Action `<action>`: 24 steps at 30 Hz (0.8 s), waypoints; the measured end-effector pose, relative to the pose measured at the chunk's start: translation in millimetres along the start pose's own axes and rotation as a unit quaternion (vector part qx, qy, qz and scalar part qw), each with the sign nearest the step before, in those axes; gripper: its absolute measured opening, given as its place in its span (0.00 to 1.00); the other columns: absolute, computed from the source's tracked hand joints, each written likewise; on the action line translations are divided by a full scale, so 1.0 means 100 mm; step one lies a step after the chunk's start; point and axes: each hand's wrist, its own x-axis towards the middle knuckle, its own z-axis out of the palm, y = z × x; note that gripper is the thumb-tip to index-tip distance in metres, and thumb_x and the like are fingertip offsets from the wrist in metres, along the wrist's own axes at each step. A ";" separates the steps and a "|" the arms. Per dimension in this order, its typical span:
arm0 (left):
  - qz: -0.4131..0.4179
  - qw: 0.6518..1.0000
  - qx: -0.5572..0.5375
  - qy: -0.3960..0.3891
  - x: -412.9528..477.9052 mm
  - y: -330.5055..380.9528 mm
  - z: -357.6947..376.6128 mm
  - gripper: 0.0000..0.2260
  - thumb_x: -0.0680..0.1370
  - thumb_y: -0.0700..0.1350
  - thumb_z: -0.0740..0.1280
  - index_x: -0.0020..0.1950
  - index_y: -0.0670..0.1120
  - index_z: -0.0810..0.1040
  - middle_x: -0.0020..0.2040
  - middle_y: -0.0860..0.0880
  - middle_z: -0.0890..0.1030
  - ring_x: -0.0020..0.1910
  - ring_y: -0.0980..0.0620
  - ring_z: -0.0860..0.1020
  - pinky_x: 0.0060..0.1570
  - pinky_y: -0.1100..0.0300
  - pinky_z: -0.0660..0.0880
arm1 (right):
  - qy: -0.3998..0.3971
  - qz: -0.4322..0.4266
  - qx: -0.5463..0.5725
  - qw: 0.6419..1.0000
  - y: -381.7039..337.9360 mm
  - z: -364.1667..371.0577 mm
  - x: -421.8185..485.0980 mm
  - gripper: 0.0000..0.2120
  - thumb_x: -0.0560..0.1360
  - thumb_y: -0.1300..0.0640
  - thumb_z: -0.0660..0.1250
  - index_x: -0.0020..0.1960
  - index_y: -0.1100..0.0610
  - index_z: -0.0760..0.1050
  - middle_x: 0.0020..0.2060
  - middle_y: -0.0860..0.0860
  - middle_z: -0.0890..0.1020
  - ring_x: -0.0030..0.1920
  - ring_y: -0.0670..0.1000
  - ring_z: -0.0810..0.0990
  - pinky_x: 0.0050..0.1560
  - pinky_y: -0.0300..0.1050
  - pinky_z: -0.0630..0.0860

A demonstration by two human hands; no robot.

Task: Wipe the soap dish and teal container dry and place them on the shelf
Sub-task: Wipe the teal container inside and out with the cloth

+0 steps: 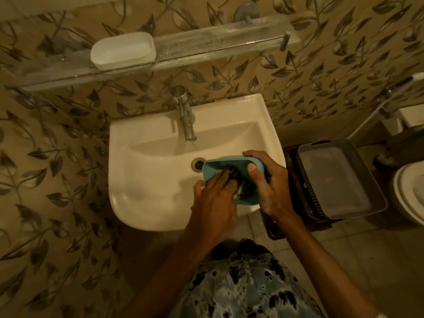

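white oval plastic soap dish [122,50]: on glass shelf [218,40], upper left. teal plastic container [229,160]: gripped by right hand [268,187], left hand [215,198] flat, pressing dark cloth [239,188] inside; unshelved.

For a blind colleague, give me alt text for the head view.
The right hand holds a teal container over a white sink while the left hand presses a cloth inside it. A white soap dish sits on the shelf above.

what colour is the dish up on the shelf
White. The soap dish on the glass shelf shows plainly in the head view.
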 end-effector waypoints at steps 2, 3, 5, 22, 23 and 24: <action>-0.006 1.000 0.016 0.015 0.01 0.00 -0.02 0.20 0.74 0.48 0.58 0.66 0.51 0.71 0.70 0.51 0.72 0.70 0.53 0.67 0.65 0.45 0.54 | 0.003 -0.014 0.002 1.000 -0.01 -0.01 0.01 0.15 0.78 0.49 0.59 0.57 0.56 0.77 0.50 0.42 0.81 0.51 0.43 0.80 0.51 0.33 0.74; 0.004 1.000 0.018 0.018 0.02 0.00 -0.04 0.20 0.74 0.51 0.56 0.66 0.51 0.70 0.69 0.51 0.73 0.70 0.53 0.68 0.64 0.43 0.55 | 0.005 -0.020 0.004 1.000 -0.02 -0.03 0.02 0.16 0.78 0.50 0.59 0.57 0.58 0.77 0.49 0.44 0.82 0.51 0.43 0.80 0.50 0.34 0.75; 0.025 1.000 0.005 -0.013 0.05 0.00 -0.08 0.20 0.76 0.56 0.53 0.66 0.53 0.66 0.68 0.52 0.72 0.68 0.52 0.69 0.63 0.43 0.60 | 0.010 -0.031 0.005 0.999 -0.03 -0.06 0.07 0.16 0.77 0.50 0.60 0.56 0.59 0.78 0.48 0.48 0.82 0.49 0.45 0.81 0.48 0.35 0.75; 0.018 0.973 -0.221 -0.058 0.10 0.15 -0.16 0.16 0.77 0.38 0.62 0.64 0.50 0.72 0.60 0.49 0.77 0.59 0.53 0.74 0.59 0.60 0.71 | -0.015 -0.055 0.002 0.998 -0.04 -0.08 0.16 0.16 0.76 0.52 0.60 0.56 0.61 0.78 0.47 0.52 0.83 0.49 0.49 0.82 0.49 0.38 0.76; 0.012 0.985 -0.165 -0.054 0.10 0.06 -0.14 0.20 0.76 0.36 0.64 0.67 0.50 0.71 0.64 0.48 0.75 0.63 0.52 0.71 0.63 0.60 0.68 | -0.019 -0.050 0.009 0.999 -0.04 -0.09 0.15 0.16 0.76 0.52 0.60 0.56 0.60 0.78 0.48 0.52 0.83 0.49 0.48 0.81 0.49 0.38 0.76; 0.002 0.992 -0.120 -0.045 0.10 0.00 -0.14 0.24 0.74 0.35 0.65 0.69 0.49 0.71 0.67 0.47 0.73 0.67 0.50 0.70 0.66 0.60 0.65 | -0.022 -0.046 0.015 0.999 -0.04 -0.09 0.14 0.16 0.76 0.52 0.60 0.56 0.60 0.78 0.48 0.51 0.83 0.49 0.48 0.81 0.49 0.38 0.76</action>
